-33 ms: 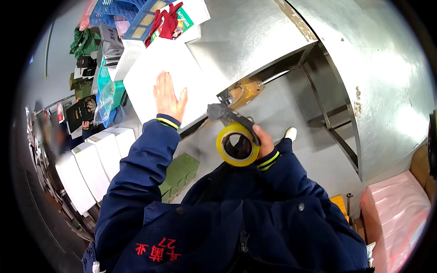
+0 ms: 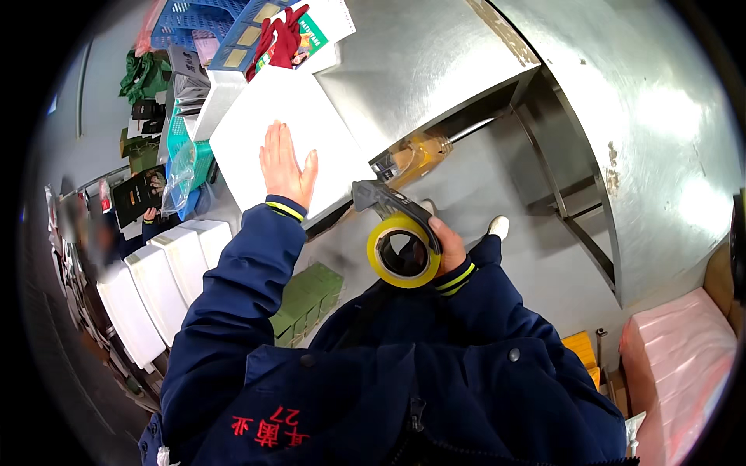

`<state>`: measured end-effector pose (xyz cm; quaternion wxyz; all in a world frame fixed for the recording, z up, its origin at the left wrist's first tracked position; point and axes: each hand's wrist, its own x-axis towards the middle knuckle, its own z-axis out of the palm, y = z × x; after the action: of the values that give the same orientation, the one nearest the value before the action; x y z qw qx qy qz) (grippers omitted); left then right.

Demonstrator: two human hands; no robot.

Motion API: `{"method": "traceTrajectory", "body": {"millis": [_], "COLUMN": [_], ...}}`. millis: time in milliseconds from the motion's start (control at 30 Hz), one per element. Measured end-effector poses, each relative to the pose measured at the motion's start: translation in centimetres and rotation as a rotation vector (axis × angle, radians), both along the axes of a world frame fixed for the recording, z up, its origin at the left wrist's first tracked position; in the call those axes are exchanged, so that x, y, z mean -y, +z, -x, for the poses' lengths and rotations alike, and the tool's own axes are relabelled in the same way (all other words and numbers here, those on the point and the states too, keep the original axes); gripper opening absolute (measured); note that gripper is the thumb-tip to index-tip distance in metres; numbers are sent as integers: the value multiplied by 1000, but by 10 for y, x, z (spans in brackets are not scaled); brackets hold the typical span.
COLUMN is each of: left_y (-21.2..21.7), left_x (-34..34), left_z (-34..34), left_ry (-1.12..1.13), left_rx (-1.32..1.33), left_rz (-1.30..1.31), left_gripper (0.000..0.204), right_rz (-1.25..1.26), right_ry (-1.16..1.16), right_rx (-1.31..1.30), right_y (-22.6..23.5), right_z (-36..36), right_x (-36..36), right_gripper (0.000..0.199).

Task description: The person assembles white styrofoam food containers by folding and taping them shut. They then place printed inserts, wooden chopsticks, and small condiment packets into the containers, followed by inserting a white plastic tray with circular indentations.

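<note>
My left hand (image 2: 286, 169) lies flat on the white top of a large box (image 2: 311, 101), its fingers stretched out and close together, the thumb apart. The box rests at the left part of a steel table (image 2: 404, 62), at its near edge. In front of my body, my right hand (image 2: 448, 247) is wrapped round the handle of a tape dispenser (image 2: 386, 200). A wide yellow roll of tape (image 2: 374, 248) is loaded on it. The dispenser's dark head points toward the box's near right edge, apart from it. Part of my right hand's grip is hidden behind the dispenser.
Red gloves (image 2: 284, 39) and a blue crate (image 2: 247, 35) are beyond the box. White boxes (image 2: 148, 283) stand at left, near another person's hand (image 2: 150, 213). Green boxes (image 2: 311, 295) lie below the table edge. A second steel table (image 2: 660, 155) is at right, above a pink-wrapped stack (image 2: 676, 349).
The tape dispenser in my right hand has shifted very slightly down and left and looks sharper. My left hand stays flat on the box.
</note>
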<state>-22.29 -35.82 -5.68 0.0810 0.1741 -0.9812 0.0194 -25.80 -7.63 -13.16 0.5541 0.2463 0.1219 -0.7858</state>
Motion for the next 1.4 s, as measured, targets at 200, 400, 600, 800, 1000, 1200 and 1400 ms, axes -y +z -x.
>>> {"method": "traceTrajectory", "body": {"millis": [200,400,600,800,1000,1200,1400], "left_y": [7,30,8,4,-9,1,5], "left_x": [-4,30,142,207,264,168,75], "left_z": [7,47,111,91,-42,-87,-23], "left_ry": [-91,-614,-470,332,759,242,300], "left_rx": [8,166,98,207,231,-326,-19], "left_rz": [1,-45,27,-205,-133,45,-20], "left_gripper": [57,30,22,59,74,35,60], "right_rz": [-15,-229,-186,-70,-298,-126,-139], "right_ry": [38,13,-116,-151,-123,55,315], "right_rx": [-82,-237,-240,-282,-201,-311,-440], "right_y": [-6,11,-12,-11,-14,12,22], "right_z": [-15,-22,-63,-70,-38,108,154], "right_x": [7,10,17,24,76,209,279], "right_gripper": [32,33,38,42,55,25,23]}}
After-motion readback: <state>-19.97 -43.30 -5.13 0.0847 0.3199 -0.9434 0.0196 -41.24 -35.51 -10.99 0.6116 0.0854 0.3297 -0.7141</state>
